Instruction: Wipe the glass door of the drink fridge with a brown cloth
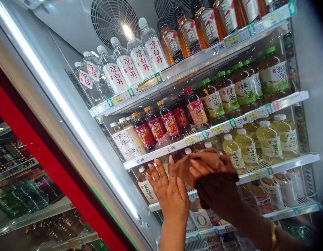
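The bare left hand (168, 195) is raised with its fingers spread and extended upward, the back turned to the camera. It is carried on a nearly upright left forearm (174, 233). The bare right hand (207, 170) is held just beside it, fingers pointed leftward; its grip is obscured by shadow and blur. The right forearm (249, 221) is slanted up from the lower right.

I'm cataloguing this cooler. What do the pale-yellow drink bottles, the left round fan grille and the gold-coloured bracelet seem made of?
Pale-yellow drink bottles: glossy, probably plastic; see-through bodies with white caps, though glass isn't ruled out.
Fan grille: likely metal wire, grey; thin rings and spokes, but moulded plastic is possible.
Bracelet: shiny gold-coloured, perhaps metal; blur leaves it open.
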`<state>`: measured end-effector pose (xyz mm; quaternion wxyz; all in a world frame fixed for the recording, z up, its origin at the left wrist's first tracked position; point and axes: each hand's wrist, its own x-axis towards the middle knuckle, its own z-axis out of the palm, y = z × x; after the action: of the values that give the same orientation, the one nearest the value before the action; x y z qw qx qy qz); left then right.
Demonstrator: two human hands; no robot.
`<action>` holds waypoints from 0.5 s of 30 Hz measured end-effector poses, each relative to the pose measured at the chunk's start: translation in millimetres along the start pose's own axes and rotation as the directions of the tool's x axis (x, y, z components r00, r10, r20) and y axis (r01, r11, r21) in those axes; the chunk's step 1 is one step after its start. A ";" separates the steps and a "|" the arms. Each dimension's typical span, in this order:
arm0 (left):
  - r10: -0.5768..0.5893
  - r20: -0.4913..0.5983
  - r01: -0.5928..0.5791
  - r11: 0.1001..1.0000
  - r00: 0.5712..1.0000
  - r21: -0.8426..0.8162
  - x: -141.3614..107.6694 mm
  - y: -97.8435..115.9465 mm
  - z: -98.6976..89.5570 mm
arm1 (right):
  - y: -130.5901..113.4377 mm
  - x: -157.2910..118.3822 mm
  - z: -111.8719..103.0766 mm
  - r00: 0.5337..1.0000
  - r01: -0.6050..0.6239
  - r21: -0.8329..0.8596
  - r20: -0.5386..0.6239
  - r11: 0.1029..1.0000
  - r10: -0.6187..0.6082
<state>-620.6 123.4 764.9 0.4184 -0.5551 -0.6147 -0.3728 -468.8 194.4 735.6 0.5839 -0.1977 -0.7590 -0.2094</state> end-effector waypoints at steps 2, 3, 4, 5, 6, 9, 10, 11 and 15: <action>0.011 0.002 -0.011 1.000 1.000 0.006 4.5 -1.4 -2.1 | 8.3 -3.8 -1.1 0.998 -0.063 -0.040 -0.021 0.997 0.063; 0.027 0.000 -0.027 1.000 1.000 0.012 8.8 -3.8 -4.1 | 10.4 1.0 -1.0 0.993 -0.107 -0.051 -0.048 0.993 0.104; 0.043 -0.007 -0.043 0.999 0.999 0.016 14.0 -7.6 -6.7 | 10.4 9.9 -0.3 0.986 -0.152 -0.054 -0.081 0.987 0.147; 0.052 -0.015 -0.052 0.998 0.999 0.019 19.7 -12.8 -9.8 | 8.1 22.2 1.1 0.975 -0.197 -0.054 -0.118 0.979 0.190; 0.049 -0.022 -0.049 0.999 0.999 0.020 25.5 -19.3 -13.3 | 3.6 36.7 3.2 0.964 -0.230 -0.052 -0.148 0.972 0.221; -0.013 -0.040 0.014 0.999 0.999 0.030 37.3 -43.4 -24.5 | -21.5 79.6 14.1 0.968 -0.207 -0.049 -0.158 0.977 0.197; -0.034 -0.043 0.035 0.999 0.999 0.037 37.6 -51.3 -27.7 | -32.3 89.1 18.7 0.978 -0.166 -0.047 -0.135 0.985 0.158; -0.050 -0.046 0.052 0.998 0.998 0.042 35.5 -58.3 -30.2 | -43.2 94.4 23.4 0.988 -0.114 -0.046 -0.109 0.992 0.108; -0.089 -0.037 0.091 0.995 0.995 0.052 5.1 -71.8 -33.5 | -73.7 71.4 35.3 0.997 0.075 0.004 -0.005 0.997 -0.075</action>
<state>-688.8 86.8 782.6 0.4266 -0.5090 -0.6413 -0.3844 -554.4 156.3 790.2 0.5780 -0.1675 -0.7648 -0.2303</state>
